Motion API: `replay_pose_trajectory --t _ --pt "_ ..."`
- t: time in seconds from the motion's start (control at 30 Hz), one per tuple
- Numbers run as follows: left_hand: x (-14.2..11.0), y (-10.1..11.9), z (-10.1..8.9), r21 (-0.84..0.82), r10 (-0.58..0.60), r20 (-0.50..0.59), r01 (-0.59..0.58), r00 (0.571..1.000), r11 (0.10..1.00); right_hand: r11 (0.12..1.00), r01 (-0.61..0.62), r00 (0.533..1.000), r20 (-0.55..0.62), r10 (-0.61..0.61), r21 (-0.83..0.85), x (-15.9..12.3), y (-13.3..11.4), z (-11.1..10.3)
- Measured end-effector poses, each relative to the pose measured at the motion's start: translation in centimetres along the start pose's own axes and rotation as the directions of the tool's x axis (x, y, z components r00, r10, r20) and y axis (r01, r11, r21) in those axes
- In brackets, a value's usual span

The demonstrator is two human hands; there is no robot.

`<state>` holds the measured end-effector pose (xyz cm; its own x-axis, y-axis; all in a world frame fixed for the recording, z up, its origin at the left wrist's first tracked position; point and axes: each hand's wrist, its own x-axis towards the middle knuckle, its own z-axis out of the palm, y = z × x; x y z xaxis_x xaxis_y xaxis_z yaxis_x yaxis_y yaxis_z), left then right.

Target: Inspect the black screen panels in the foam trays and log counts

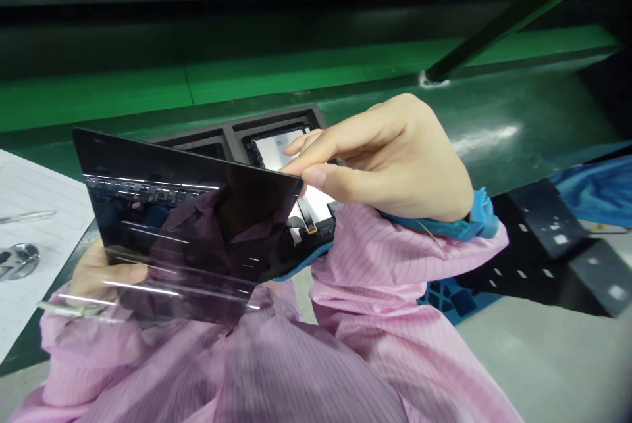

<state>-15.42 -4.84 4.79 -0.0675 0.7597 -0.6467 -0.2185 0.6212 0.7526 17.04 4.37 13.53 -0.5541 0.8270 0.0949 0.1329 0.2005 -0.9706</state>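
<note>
While the right hand (395, 160), nearly closed, pinches upper-right corner | glossy black rectangular panel (197, 212) between hands, long axis roughly left–right | left hand (96, 272) grips lower-left edge, fingers hidden

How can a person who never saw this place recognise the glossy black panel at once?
At the green bench, look for the pink striped garment. In front of it, the right hand pinches the upper right corner of the glossy black panel, with the left hand at its lower left. Unlike the white-faced part in the grey tray, it is held up, tilted and mirror-like.
</note>
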Motion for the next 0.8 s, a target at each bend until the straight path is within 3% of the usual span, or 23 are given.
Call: replay_pose_trajectory --t 0.4,0.63,0.8 --pt "0.2 0.2 -0.4 0.062 -0.013 0.027 0.012 1.000 0.998 0.993 0.057 0.998 -0.027 -0.060 -0.104 -0.2 -0.3 0.0" --pt "-0.2 0.3 0.3 0.060 -0.017 -0.055 0.021 0.998 0.998 0.986 0.083 0.995 -0.049 -0.091 -0.147 -0.2 -0.4 0.1" --pt "-0.3 1.0 1.1 0.042 -0.026 -0.045 0.028 0.999 0.999 0.957 0.029 0.985 -0.154 -0.076 -0.288 -0.2 -0.6 0.8"
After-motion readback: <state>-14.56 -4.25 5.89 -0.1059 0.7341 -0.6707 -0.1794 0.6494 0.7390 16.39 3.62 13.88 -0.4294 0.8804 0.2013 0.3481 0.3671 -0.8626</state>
